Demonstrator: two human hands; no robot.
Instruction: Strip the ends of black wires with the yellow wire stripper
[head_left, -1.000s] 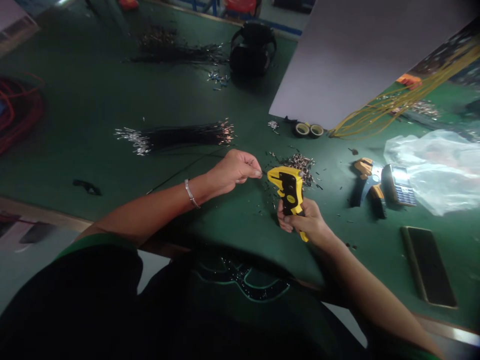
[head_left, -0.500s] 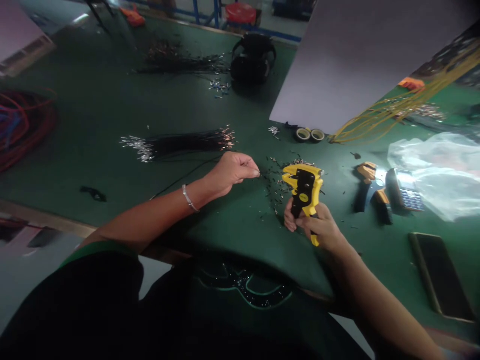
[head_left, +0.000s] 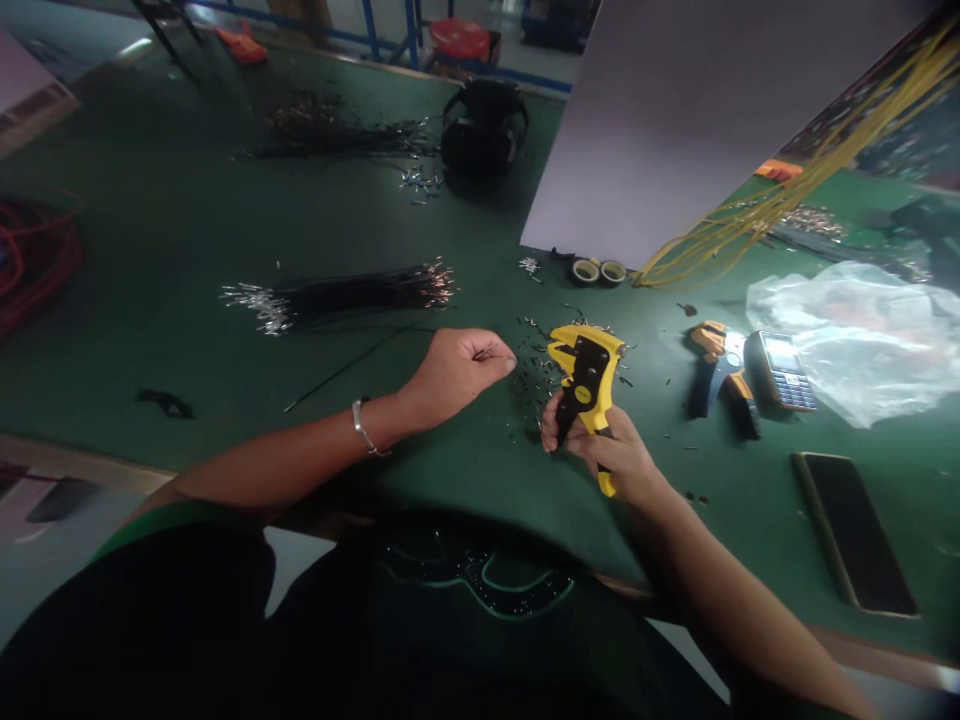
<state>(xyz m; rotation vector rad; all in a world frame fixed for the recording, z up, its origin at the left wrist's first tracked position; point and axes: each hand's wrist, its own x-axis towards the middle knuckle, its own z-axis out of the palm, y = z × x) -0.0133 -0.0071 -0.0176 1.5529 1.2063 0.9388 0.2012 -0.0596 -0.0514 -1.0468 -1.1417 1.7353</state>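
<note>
My left hand point(head_left: 466, 372) is closed in a pinch on a thin black wire point(head_left: 349, 368), which trails out behind the hand to the left over the green table. My right hand point(head_left: 600, 445) is wrapped round the handles of a yellow and black wire stripper point(head_left: 589, 378), its head pointing up and to the left, a short gap from my left fingertips. Small black and metallic scraps point(head_left: 534, 375) lie scattered between my hands. Beyond my left hand rests a bundle of black wires point(head_left: 345, 292), with silvery ends on the left and coppery ends on the right.
Tape rolls point(head_left: 598, 272) lie behind the stripper near a large pale panel point(head_left: 637, 130) and yellow wires point(head_left: 701, 235). At right are an orange-handled tool point(head_left: 724, 365), a keypad phone point(head_left: 785, 370), a dark smartphone point(head_left: 855, 530) and a clear plastic bag point(head_left: 855, 350). A black headset-like object point(head_left: 484, 130) stands behind.
The whole view has shifted, moving the table items left. My left hand sits lower against the wire bundle, and more of the held wire shows. The stripper remains in my right hand.
</note>
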